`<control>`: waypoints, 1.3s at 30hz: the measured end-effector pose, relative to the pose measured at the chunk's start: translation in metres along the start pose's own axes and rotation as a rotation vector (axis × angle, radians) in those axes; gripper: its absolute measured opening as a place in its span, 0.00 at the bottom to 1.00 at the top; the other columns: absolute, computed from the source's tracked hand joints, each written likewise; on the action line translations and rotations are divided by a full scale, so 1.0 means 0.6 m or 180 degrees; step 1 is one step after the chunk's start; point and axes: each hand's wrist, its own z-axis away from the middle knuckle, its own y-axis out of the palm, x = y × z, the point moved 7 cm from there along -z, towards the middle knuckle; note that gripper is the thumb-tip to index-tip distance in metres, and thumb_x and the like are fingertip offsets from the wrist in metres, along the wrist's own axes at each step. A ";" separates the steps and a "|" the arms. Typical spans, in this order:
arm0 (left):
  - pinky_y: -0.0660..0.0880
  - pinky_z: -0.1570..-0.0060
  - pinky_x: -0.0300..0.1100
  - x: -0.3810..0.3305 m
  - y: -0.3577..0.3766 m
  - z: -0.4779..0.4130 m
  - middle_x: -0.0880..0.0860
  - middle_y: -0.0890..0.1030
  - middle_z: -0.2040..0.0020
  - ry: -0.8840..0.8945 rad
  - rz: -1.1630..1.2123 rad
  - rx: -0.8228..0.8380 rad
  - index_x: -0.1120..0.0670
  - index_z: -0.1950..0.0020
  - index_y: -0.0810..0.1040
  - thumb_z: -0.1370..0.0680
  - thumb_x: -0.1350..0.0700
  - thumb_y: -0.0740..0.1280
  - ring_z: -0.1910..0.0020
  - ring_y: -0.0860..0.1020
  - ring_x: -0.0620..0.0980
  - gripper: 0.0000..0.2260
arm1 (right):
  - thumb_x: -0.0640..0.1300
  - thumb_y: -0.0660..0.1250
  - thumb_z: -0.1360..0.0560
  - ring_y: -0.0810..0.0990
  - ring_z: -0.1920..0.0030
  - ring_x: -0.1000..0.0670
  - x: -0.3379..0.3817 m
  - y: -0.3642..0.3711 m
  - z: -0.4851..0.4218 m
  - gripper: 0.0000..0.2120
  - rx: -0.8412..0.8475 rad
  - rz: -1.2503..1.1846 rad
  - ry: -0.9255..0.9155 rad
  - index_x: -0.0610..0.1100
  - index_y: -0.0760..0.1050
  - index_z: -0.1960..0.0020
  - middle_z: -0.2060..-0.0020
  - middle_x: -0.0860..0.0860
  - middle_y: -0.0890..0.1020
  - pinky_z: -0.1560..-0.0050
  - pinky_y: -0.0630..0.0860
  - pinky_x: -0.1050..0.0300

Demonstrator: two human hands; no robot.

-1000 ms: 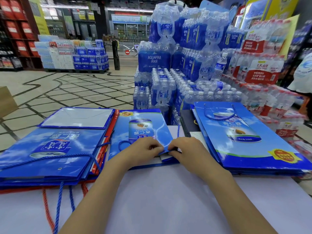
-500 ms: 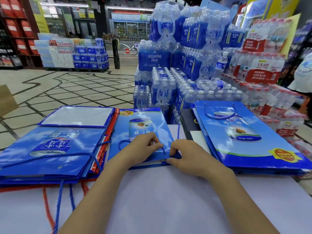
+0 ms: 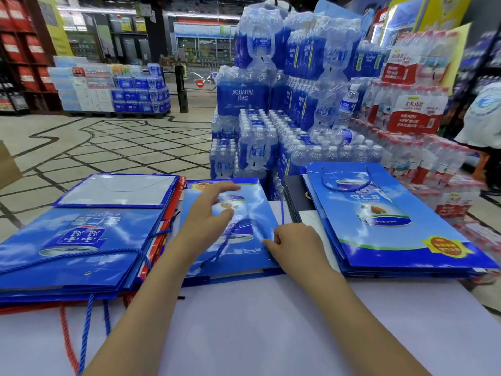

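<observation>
Blue paper bag (image 3: pixel 260 213) lies flat on the desk (image 3: pixel 244 321); left hand (image 3: pixel 206 221) hovers above, grip wide and empty; right hand (image 3: pixel 298 242), grip narrow, pinches the cord (image 3: pixel 282 213). A slack pinch could unthread it.

Bright, even store light all round, pouring down from the strip lights (image 3: pixel 95 10) up at the ceiling. The desk (image 3: pixel 257 321) glows pale and flat, with hardly any shadow on it. Little white glints are popping off the plastic wrap of the water packs (image 3: pixel 257 50), and the floor (image 3: pixel 122 147) tiles give back a faint shine. Look at the left grip (image 3: pixel 208 213): fingers smeared by motion blur, outlines gone. The right grip (image 3: pixel 295 242) is crisp, and so is the cord (image 3: pixel 282 213) it pinches. Far right, the red-label packs (image 3: pixel 414 112) and a white sleeve (image 3: pixel 485 112) go soft. Wide lens here: the shelves (image 3: pixel 16 50) on the left lean inward, and lines bow at the edges.
</observation>
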 end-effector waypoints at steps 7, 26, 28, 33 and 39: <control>0.62 0.31 0.41 0.033 0.093 0.045 0.43 0.70 0.32 -0.0235 -0.1987 0.1960 0.45 0.36 0.74 0.24 0.56 0.64 0.31 0.66 0.44 0.17 | 0.47 0.56 0.18 0.78 0.49 0.42 0.001 0.000 0.003 0.12 -0.0143 0.0168 0.0226 0.42 0.74 0.45 0.47 0.45 0.78 0.59 0.62 0.55; 0.73 0.45 0.51 -0.027 0.050 0.020 0.51 0.80 0.41 0.0267 -0.1628 0.0347 0.50 0.39 0.74 0.22 0.42 0.53 0.44 0.77 0.56 0.19 | 0.34 0.63 0.22 0.85 0.58 0.45 -0.037 0.000 -0.001 0.06 -0.0355 -0.5152 0.1675 0.38 0.77 0.47 0.58 0.40 0.84 0.55 0.82 0.55; 0.73 0.46 0.51 -0.029 0.048 0.018 0.51 0.81 0.43 0.0337 -0.1590 0.0223 0.50 0.40 0.74 0.22 0.42 0.53 0.45 0.77 0.56 0.19 | 0.33 0.64 0.23 0.85 0.58 0.43 0.005 0.027 0.009 0.10 0.0657 -0.5132 0.1557 0.36 0.76 0.43 0.56 0.38 0.84 0.53 0.82 0.52; 0.74 0.48 0.53 -0.043 0.027 0.015 0.52 0.81 0.44 0.0508 -0.1823 0.0060 0.48 0.35 0.73 0.24 0.38 0.49 0.46 0.77 0.58 0.25 | 0.42 0.64 0.21 0.85 0.51 0.40 0.069 0.068 0.035 0.14 0.1887 -0.5010 0.1318 0.37 0.73 0.38 0.50 0.36 0.83 0.52 0.82 0.53; 0.63 0.65 0.45 -0.062 -0.007 0.013 0.49 0.77 0.62 0.0639 -0.2086 -0.0645 0.52 0.41 0.76 0.17 0.49 0.57 0.60 0.76 0.59 0.12 | 0.45 0.65 0.21 0.85 0.52 0.41 0.073 0.061 0.038 0.15 0.2012 -0.5277 0.1368 0.38 0.73 0.37 0.46 0.35 0.82 0.52 0.82 0.53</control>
